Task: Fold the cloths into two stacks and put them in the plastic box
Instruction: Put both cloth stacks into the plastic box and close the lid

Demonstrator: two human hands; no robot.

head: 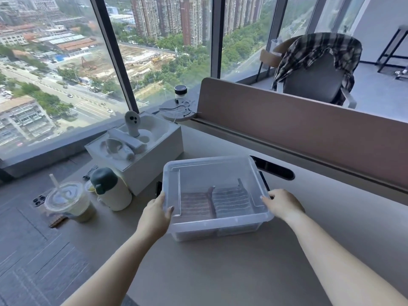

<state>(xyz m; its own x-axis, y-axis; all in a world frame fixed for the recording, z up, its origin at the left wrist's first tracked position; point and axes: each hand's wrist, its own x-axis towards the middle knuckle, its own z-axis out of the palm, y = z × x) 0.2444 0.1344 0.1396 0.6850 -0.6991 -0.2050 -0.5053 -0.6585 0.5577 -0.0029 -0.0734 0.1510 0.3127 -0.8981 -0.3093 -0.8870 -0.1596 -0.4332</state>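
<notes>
A clear plastic box (pixel 220 226) stands on the desk with its translucent lid (pixel 212 171) on top. Through the lid I see two folded stacks side by side: a dark brownish striped cloth stack (pixel 195 204) on the left and a grey striped cloth stack (pixel 231 202) on the right. My left hand (pixel 157 214) grips the lid's left edge, thumb on top. My right hand (pixel 283 204) holds the lid's right edge near the black latch (pixel 263 181), fingers curled over the rim.
A white box (pixel 154 155) holding white items stands behind to the left. A cream bottle with a green cap (pixel 110 188), an iced drink cup (pixel 70 202) and a phone (pixel 38 200) sit at left. A desk divider (pixel 309 129) runs behind; a cable slot (pixel 273 167) lies beside the box.
</notes>
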